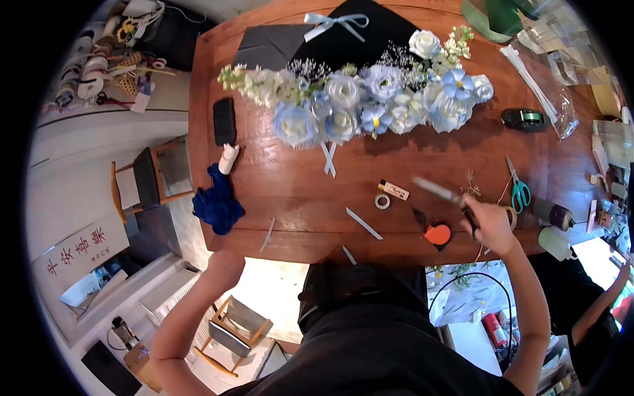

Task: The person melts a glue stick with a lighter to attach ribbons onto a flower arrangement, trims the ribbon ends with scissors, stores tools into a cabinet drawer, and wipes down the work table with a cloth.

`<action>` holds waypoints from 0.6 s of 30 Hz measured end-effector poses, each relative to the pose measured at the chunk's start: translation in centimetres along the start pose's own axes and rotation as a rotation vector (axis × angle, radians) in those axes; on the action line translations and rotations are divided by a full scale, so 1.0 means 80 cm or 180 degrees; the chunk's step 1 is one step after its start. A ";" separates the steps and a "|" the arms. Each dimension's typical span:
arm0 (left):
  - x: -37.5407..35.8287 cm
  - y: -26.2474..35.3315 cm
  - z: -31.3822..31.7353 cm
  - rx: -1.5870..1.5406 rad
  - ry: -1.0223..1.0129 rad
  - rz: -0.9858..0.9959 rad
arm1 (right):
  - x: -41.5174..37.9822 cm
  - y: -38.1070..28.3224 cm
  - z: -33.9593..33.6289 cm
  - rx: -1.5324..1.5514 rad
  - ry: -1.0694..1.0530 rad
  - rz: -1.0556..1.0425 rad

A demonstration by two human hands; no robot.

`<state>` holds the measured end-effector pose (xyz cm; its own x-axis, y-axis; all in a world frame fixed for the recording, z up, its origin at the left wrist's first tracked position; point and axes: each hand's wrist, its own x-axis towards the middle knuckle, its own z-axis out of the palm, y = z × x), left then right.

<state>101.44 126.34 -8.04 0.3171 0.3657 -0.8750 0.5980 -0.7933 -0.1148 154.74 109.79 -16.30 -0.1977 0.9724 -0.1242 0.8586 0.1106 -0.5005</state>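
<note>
A blade-like tool (439,190) with a dark handle is held in my right hand (490,226), over the right part of the wooden table (297,198). My left hand (226,267) rests closed at the table's front left edge; whatever its fingers may hold is hidden. Blue and white flowers (343,91) stretch across the back of the table, beside black wrapping (363,30) with a light blue bow (335,25). A lighter (394,189), a tape roll (382,201) and an orange tape measure (437,234) lie left of my right hand.
Teal scissors (520,195), a spray can (553,214) and a black tape dispenser (525,119) are at the right. Dark blue cloth (219,201) and a black case (224,121) lie at the left. Ribbon scraps (364,223) are scattered about. Another person's arm (602,300) shows at far right.
</note>
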 end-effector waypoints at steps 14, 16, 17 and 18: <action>0.096 -0.010 -0.381 -0.1980 0.4303 0.0584 | 0.012 0.058 0.071 -0.1288 -0.1055 0.0043; 0.122 -0.018 -0.398 -0.1461 0.4347 0.0788 | 0.045 -0.002 0.020 -0.1208 -0.1076 0.0029; 0.133 -0.018 -0.402 -0.1147 0.4506 0.0893 | 0.071 -0.038 -0.016 -0.0913 -0.0404 -0.0164; 0.144 -0.017 -0.407 -0.0824 0.4651 0.1010 | 0.099 -0.066 -0.049 -0.0610 0.0271 -0.0343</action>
<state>128.23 147.45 -2.64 0.7902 0.4718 0.3911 0.4263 -0.8817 0.2023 150.49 117.70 -11.23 -0.2594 0.9658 -0.0021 0.9104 0.2437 -0.3343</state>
